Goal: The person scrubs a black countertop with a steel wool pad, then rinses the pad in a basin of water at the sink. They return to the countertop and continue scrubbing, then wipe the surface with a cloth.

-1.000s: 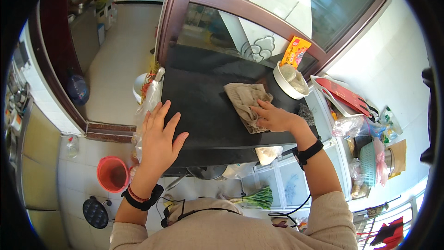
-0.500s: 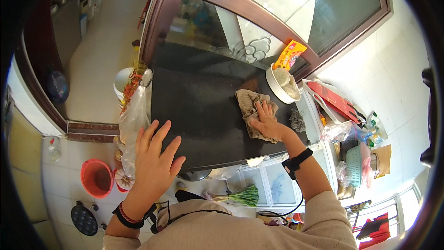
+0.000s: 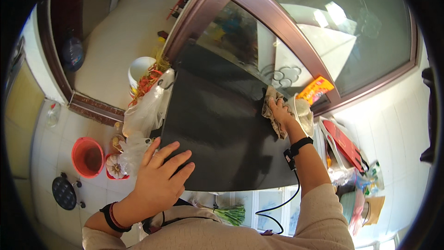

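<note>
A black glossy tabletop [image 3: 217,125] lies in front of me. My right hand [image 3: 281,113] presses a crumpled brown cloth [image 3: 269,96] onto the table's right part, its fingers over the folds. Just right of the cloth stands a white oval bowl [image 3: 309,127] with light lumpy contents, partly hidden by my hand and wrist. Over the near left corner of the table is my left hand [image 3: 162,173], fingers spread and nothing in them. Whether its fingertips touch the surface I cannot tell.
A yellow-orange packet [image 3: 317,90] leans beside the bowl, against a brown-framed glass panel. Clear plastic bags [image 3: 150,106] hang at the table's left edge. On the floor left stand a red bucket [image 3: 88,157] and a dark round pan [image 3: 64,193]. A red board [image 3: 344,144] lies right.
My right hand has slid the cloth farther away across the table, up against the bowl. My left hand has come lower, nearer the table's near corner. The whole view has shifted.
</note>
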`<state>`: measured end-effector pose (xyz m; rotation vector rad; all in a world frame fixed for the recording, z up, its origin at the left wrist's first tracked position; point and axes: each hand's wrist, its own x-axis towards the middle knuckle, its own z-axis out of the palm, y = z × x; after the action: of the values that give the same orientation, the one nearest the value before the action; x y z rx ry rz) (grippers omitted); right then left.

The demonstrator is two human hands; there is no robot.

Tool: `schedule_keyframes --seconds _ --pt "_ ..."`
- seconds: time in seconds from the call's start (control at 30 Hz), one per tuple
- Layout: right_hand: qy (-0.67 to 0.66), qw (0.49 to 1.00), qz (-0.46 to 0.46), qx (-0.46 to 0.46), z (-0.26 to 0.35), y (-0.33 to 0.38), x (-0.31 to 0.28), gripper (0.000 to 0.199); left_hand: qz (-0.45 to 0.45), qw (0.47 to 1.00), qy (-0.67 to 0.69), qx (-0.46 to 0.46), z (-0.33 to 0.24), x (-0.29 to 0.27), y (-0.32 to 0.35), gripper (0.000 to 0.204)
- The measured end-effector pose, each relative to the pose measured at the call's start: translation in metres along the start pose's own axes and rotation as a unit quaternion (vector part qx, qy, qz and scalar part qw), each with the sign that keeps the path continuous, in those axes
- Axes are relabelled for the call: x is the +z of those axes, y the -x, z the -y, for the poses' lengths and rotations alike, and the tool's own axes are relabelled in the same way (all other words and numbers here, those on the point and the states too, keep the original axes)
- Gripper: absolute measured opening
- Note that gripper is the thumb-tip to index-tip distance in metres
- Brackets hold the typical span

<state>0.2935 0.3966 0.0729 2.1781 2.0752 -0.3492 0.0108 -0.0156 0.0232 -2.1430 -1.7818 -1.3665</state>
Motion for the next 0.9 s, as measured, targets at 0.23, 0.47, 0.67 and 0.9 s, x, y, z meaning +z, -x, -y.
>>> schedule_keyframes --seconds 0.23,0.47,0.67,0.9 --pt "0.029 0.986 -0.036 -0.162 0.063 -0.031 0.014 0.093 -0.008 1.0 -0.008 -0.006 0.0 -0.005 -0.005 0.039" --pt "0.071 0.938 0.015 -0.338 0.2 0.049 0.008 0.087 -0.027 1.0 -0.001 -0.015 -0.002 -0.005 -0.003 0.037" --pt "-0.042 0.93 0.081 -0.357 0.281 0.086 0.022 0.096 -0.036 0.999 -0.003 -0.003 0.003 0.003 0.001 0.046" --pt "0.018 0.937 0.066 -0.342 0.32 0.11 0.023 0.09 -0.041 0.999 0.005 -0.01 0.004 0.002 0.001 0.043"
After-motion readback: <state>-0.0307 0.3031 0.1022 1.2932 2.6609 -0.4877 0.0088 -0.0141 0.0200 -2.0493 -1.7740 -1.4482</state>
